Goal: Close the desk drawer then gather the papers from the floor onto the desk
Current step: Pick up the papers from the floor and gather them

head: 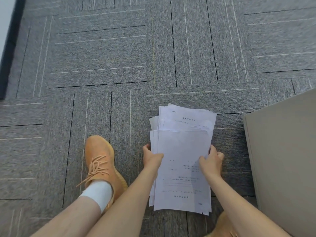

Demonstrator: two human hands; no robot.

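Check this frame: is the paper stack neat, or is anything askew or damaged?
The stack of papers, gripped by the left hand and right hand above the carpet, is uneven. Far sheets fan out at differing angles, and edges are staggered along the left side. No clear damage shows.

One head-worn view, looking steeply down at the carpet floor (102,57); close above both forearms.
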